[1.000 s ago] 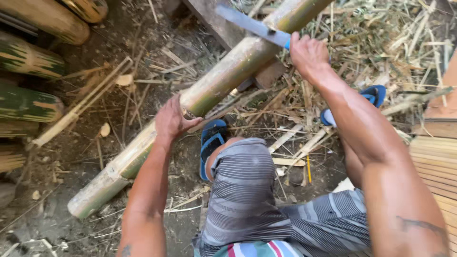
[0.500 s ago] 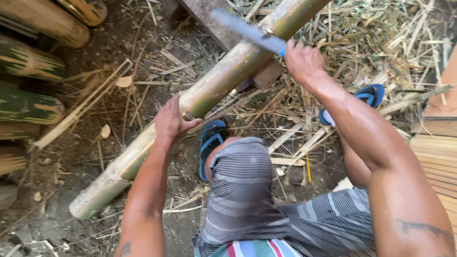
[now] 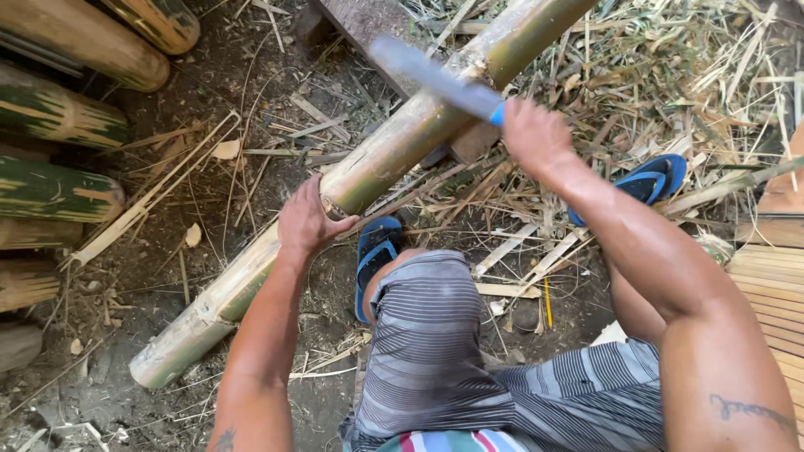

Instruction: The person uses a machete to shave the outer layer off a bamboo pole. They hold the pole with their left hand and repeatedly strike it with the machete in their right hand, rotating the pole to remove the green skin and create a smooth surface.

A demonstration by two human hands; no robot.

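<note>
I see the bamboo pole [image 3: 394, 151] lying slanted across the dirt, its upper part propped on a wood block [image 3: 368, 29]. My left hand [image 3: 306, 222] grips the pole's middle; my right hand [image 3: 536, 134], just beside its upper part, clenches a knife [image 3: 435, 79], blade blurred, seemingly over the pole.

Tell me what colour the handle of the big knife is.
Blue. A bit of the handle shows beside the right hand in the head view.

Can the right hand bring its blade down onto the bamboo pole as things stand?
Probably yes. The right hand grips the long blade just above the bamboo pole, with nothing between them; the left hand holds the pole further down, clear of the blade.
</note>
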